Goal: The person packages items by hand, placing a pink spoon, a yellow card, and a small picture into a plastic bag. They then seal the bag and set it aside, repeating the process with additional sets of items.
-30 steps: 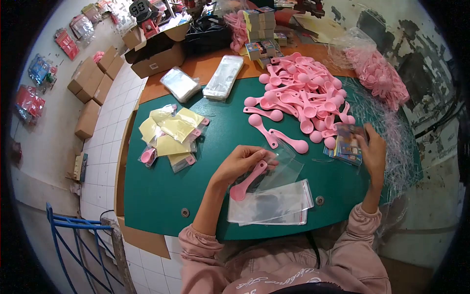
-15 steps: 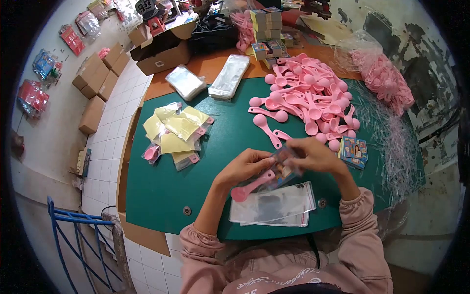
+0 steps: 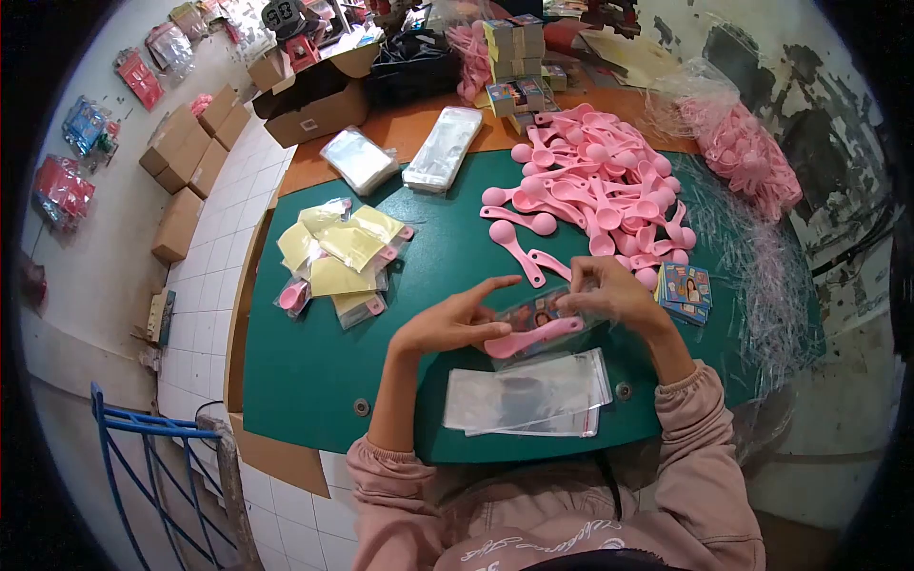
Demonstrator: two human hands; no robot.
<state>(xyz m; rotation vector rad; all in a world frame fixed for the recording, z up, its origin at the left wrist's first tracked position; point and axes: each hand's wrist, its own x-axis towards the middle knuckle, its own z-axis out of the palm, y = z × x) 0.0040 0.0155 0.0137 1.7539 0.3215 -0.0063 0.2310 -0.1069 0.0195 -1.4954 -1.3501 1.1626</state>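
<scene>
My right hand (image 3: pixel 614 297) pinches the right end of a clear plastic bag (image 3: pixel 522 358). In this bag lie a pink measuring spoon (image 3: pixel 533 337) and a blue printed card (image 3: pixel 533 312). My left hand (image 3: pixel 446 320) is at the bag's left end, index finger stretched out and thumb against the spoon's bowl end; its lower fingers are partly hidden. Just below, flat clear bags (image 3: pixel 519 398) overlap on the green table (image 3: pixel 314 395). Beside my right hand sits a stack of printed cards (image 3: pixel 685 288), and beyond it a heap of pink measuring spoons (image 3: pixel 600 181).
Filled bags with yellow card backs (image 3: pixel 343 274) lie to the left. Two stacks of clear bags (image 3: pixel 443 147) are at the back. Bundled cards (image 3: pixel 516 57), an open cardboard box (image 3: pixel 319 105), a bag of pink spoons (image 3: pixel 747 157) and crumpled plastic (image 3: pixel 762 305) edge the table.
The bag with spoon and card has turned more level and faces up. My left fingers have spread away from its upper edge, and my right hand has moved slightly right.
</scene>
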